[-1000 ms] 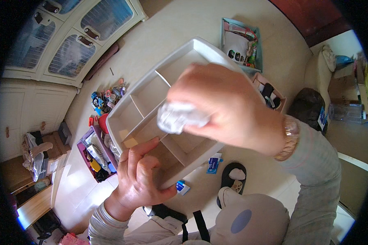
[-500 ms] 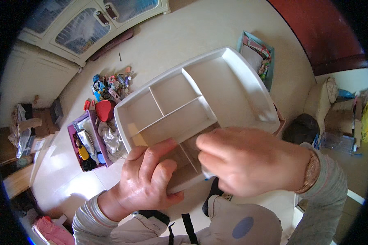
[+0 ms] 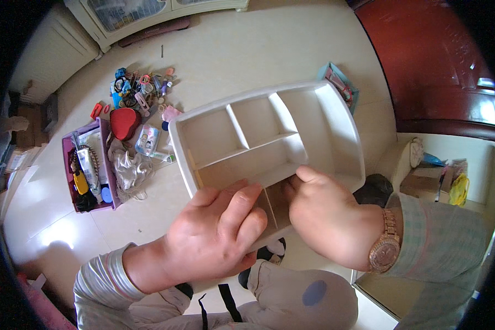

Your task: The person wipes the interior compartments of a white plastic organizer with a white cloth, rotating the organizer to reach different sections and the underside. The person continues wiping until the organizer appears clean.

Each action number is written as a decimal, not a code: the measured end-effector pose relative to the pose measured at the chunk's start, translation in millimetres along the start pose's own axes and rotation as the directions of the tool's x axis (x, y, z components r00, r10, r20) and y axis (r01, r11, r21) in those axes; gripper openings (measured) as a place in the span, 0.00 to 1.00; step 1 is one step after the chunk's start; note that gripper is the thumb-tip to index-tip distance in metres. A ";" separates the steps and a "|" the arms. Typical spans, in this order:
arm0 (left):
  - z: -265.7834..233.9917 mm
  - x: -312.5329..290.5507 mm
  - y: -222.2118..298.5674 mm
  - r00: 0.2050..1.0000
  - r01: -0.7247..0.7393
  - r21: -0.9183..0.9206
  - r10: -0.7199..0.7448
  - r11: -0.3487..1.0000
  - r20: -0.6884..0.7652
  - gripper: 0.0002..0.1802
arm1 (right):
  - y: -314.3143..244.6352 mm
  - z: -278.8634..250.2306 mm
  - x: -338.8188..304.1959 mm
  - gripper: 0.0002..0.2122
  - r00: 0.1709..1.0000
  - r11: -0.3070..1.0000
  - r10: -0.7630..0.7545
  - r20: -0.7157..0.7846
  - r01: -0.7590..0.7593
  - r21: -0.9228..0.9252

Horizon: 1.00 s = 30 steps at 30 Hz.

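Observation:
A white plastic tray (image 3: 324, 132) split into several compartments is held tilted over the floor in front of me. My left hand (image 3: 217, 228) grips its near edge, with the fingers curled over the wall. My right hand (image 3: 330, 214) reaches into a near compartment beside a thin divider (image 3: 270, 208). Its fingers are bent down inside and their tips are hidden, so what they hold, if anything, cannot be made out. A watch (image 3: 384, 253) shows on the right wrist.
To the left, a purple basket (image 3: 114, 204) holds tubes and small items. Beside it are a red heart-shaped box (image 3: 125, 123), a whitish crumpled cloth (image 3: 127, 168) and a heap of hair ties and clips (image 3: 143, 91). A light-blue box (image 3: 327, 70) stands behind the tray. A red door (image 3: 440, 60) is at right.
The tray has turned and tilted a little. My right hand has rotated at the wrist, bringing the watch face into view, and its fingers sit deeper in the near compartment. The left hand keeps its grip.

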<state>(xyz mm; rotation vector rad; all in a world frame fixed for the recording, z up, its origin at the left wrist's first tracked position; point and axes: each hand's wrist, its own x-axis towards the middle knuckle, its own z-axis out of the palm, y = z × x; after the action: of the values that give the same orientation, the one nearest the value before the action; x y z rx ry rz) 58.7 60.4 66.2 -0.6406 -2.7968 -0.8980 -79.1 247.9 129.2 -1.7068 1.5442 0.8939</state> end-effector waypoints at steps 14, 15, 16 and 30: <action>-1.5 -2.0 0.6 1.000 0.000 0.086 -0.002 0.996 0.022 0.35 | -8.5 18.1 4.0 0.17 0.939 0.986 0.128 -0.319 -0.085 0.143; -1.5 -1.4 0.7 1.000 0.006 0.065 -0.007 0.998 0.021 0.35 | -8.3 17.1 5.4 0.16 0.945 0.987 0.129 -0.301 -0.092 0.132; -1.9 -0.9 0.7 1.000 0.012 0.044 -0.013 0.999 0.026 0.35 | -8.0 16.1 7.0 0.15 0.949 0.988 0.132 -0.286 -0.101 0.120; -0.6 -0.7 2.1 1.000 0.012 0.075 -0.014 0.997 0.019 0.33 | 14.4 -17.2 -94.2 0.06 0.920 0.828 0.289 -0.266 -0.100 0.552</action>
<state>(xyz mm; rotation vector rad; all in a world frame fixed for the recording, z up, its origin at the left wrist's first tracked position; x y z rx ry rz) 60.3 61.4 67.6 -0.6239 -2.8395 -0.7884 -99.0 283.7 216.9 -1.3466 2.0000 0.2106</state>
